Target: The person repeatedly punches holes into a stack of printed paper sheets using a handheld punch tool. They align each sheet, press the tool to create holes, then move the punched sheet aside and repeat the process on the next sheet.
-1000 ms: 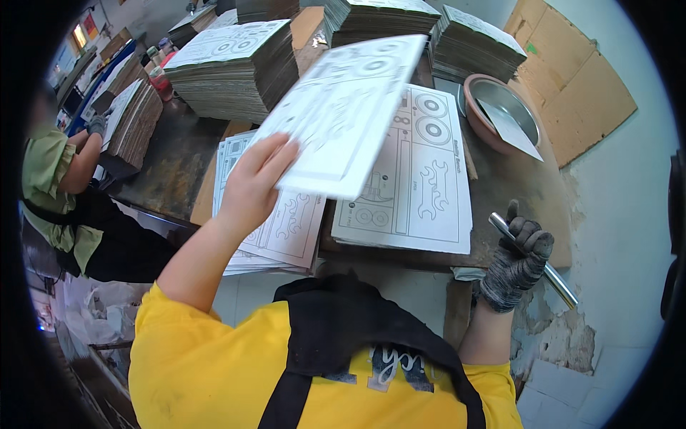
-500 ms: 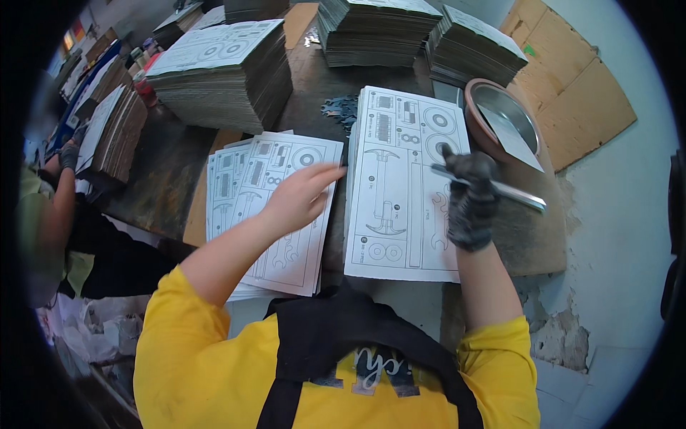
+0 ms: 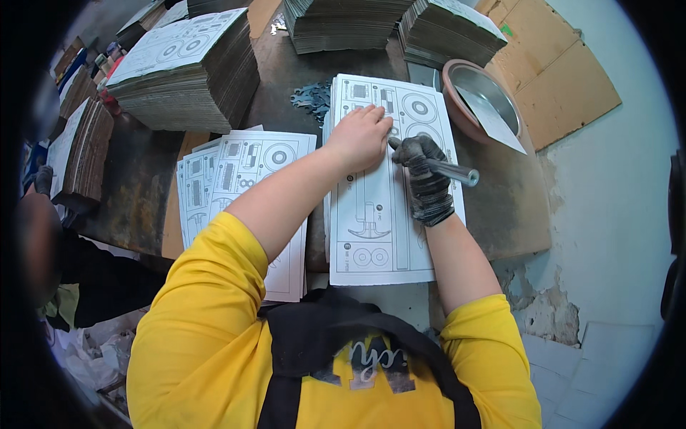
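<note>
A stack of white printed cardboard sheets point(image 3: 366, 236), showing line drawings of hammers, wrenches and rings, lies in front of me. My bare left hand point(image 3: 363, 137) rests flat on its upper left part, fingers stretched out. In a dark glove, my right hand point(image 3: 423, 171) is closed round a silver metal tube-shaped tool point(image 3: 454, 172). One end of the tool sticks out to the right; its other end is mostly hidden by the glove, close to my left fingers. A looser, fanned pile of printed sheets point(image 3: 284, 275) lies to the left, partly under my left forearm.
Tall piles of cardboard point(image 3: 186, 89) stand at the far left and far middle point(image 3: 339, 27). Grey-blue scraps point(image 3: 311, 99) lie behind the sheets. A pinkish-brown round basin point(image 3: 457, 107) with a card across it stands at the right. Another person's gloved hand point(image 3: 44, 180) is at the far left.
My left hand has moved right, from above the looser pile onto the main stack. My right hand has moved left with the metal tool, which has turned. The view has shifted slightly.
</note>
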A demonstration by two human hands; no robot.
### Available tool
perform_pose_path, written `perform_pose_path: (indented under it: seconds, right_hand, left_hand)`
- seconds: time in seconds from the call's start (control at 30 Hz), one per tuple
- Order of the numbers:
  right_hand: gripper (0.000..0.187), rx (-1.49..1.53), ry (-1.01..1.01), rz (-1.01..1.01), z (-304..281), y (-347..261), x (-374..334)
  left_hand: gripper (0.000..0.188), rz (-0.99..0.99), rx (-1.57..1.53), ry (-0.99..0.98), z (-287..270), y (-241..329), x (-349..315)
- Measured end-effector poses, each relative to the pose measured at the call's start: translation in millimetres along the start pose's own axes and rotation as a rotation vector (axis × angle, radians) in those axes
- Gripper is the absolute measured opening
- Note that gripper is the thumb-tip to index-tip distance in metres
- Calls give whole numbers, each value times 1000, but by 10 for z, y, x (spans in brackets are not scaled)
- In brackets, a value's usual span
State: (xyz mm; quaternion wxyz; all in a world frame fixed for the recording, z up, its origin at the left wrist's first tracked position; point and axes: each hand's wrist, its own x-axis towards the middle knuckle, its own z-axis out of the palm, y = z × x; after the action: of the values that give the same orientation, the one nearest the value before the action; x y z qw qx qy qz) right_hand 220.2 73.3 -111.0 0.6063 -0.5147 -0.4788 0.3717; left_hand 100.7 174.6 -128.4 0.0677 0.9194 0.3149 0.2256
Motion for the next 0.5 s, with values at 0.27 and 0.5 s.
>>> perform_pose_path:
  seconds: [0.27, 0.5]
  right_hand:
    - [8, 133, -129, 169, -17, -491, -1460]
    - [17, -73, -243, -437, -71, -482, -1736]
  left_hand:
    - [38, -30, 23, -45, -17, 39, 7]
    - [37, -26, 67, -39, -50, 72, -27]
